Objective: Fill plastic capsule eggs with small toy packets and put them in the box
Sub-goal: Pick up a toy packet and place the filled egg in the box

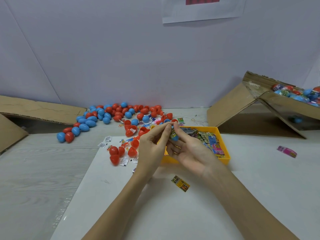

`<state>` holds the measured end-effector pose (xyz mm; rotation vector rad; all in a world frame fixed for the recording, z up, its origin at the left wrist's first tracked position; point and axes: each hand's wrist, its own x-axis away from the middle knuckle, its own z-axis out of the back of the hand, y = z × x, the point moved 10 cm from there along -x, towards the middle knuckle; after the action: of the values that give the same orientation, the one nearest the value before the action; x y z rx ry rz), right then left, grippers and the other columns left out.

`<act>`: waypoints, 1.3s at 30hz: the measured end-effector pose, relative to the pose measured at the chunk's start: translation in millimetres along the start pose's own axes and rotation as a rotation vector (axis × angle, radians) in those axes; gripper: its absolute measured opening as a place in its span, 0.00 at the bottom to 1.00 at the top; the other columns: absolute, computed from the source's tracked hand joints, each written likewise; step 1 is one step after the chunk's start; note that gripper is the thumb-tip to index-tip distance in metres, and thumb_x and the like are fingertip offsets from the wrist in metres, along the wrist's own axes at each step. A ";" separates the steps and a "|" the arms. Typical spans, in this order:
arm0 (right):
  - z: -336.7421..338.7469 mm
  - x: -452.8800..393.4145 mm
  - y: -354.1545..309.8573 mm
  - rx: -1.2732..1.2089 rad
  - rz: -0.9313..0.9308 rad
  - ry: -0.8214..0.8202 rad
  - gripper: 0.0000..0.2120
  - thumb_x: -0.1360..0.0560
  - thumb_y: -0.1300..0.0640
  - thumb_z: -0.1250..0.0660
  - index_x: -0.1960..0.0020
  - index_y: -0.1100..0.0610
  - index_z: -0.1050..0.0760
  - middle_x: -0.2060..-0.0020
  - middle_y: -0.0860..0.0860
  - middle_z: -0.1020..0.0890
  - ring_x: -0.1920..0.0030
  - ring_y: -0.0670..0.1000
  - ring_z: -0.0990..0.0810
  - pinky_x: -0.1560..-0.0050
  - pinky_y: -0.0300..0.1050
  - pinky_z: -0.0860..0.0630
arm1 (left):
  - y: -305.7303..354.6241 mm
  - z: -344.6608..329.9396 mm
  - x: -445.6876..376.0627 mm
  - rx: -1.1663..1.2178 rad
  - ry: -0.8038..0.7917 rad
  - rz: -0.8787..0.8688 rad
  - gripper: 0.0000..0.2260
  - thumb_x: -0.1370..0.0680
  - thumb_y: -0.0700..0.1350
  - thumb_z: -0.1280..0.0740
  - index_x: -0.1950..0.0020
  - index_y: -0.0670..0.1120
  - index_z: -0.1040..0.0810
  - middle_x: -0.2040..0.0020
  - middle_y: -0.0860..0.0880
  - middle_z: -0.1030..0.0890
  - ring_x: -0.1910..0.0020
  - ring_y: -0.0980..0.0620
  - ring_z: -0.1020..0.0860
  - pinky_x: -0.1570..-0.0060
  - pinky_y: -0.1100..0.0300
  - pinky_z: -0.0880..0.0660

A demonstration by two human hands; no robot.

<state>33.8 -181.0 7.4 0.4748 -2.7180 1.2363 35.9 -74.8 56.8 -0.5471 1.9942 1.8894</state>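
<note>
Blue capsule egg half sits between your two hands, w/ a green-yellow toy packet poking out of its top. Head view: your left hand pinches the packet from the left w/ thumb and fingertips; your right hand cups the egg from below, thumb and forefinger pressed on it near the top. Both hands hover over the near-left edge of the yellow tray, which holds more printed packets. Loose blue and red egg halves lie scattered at the back left of the white table, w/ a few red halves and small white packets closer, just left of your left hand. One yellow packet lies on the table near your right wrist; a pink packet lies well apart at right. Cardboard box, far right, is tilted and holds filled eggs. Another cardboard piece sits far left.
</note>
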 end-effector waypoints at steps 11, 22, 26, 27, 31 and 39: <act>-6.7 10.4 -38.9 0.604 0.480 0.035 0.09 0.19 0.51 0.33 0.43 0.53 0.17 0.55 0.49 0.11 0.53 0.51 0.11 0.55 0.40 0.16 | -5.5 1.2 -5.7 0.091 -0.059 0.076 0.10 0.17 0.43 0.34 0.38 0.49 0.17 0.44 0.51 0.14 0.42 0.52 0.17 0.48 0.65 0.21; -7.7 13.2 -49.4 0.826 0.605 0.076 0.16 0.19 0.58 0.30 0.32 0.56 0.21 0.51 0.44 0.13 0.51 0.42 0.13 0.55 0.36 0.17 | -10.7 3.4 -8.3 0.148 -0.058 0.110 0.10 0.17 0.43 0.34 0.39 0.51 0.15 0.42 0.51 0.15 0.40 0.53 0.18 0.47 0.65 0.21; -3.3 17.7 -54.8 0.882 0.664 0.125 0.16 0.22 0.56 0.26 0.36 0.47 0.20 0.48 0.46 0.14 0.49 0.45 0.14 0.52 0.39 0.16 | -11.0 6.2 -9.6 0.024 -0.020 0.112 0.10 0.18 0.47 0.32 0.38 0.53 0.17 0.42 0.56 0.15 0.40 0.58 0.18 0.48 0.65 0.21; -3.0 18.3 -55.5 0.880 0.670 0.123 0.16 0.22 0.57 0.26 0.36 0.46 0.20 0.48 0.47 0.14 0.50 0.44 0.13 0.54 0.39 0.16 | -9.4 6.8 -9.9 -0.030 -0.028 0.093 0.11 0.19 0.47 0.30 0.37 0.53 0.17 0.43 0.56 0.15 0.43 0.57 0.17 0.49 0.64 0.20; -2.2 14.5 -53.6 0.818 0.632 0.090 0.17 0.19 0.63 0.31 0.34 0.48 0.21 0.47 0.49 0.15 0.52 0.43 0.13 0.58 0.35 0.19 | -10.9 11.9 -12.1 -0.041 -0.023 0.106 0.13 0.21 0.44 0.28 0.36 0.49 0.17 0.45 0.53 0.14 0.47 0.53 0.15 0.49 0.62 0.19; 11.2 5.0 -50.5 0.586 0.544 0.102 0.12 0.18 0.55 0.33 0.36 0.56 0.19 0.52 0.46 0.12 0.51 0.47 0.12 0.55 0.36 0.18 | -6.9 10.9 -14.2 -0.055 -0.072 0.084 0.14 0.20 0.40 0.28 0.36 0.49 0.17 0.42 0.53 0.15 0.44 0.55 0.16 0.48 0.64 0.20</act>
<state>46.0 -221.8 37.2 -0.3149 -2.4328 2.1311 51.4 -63.6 57.1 -0.4089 1.9532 1.9896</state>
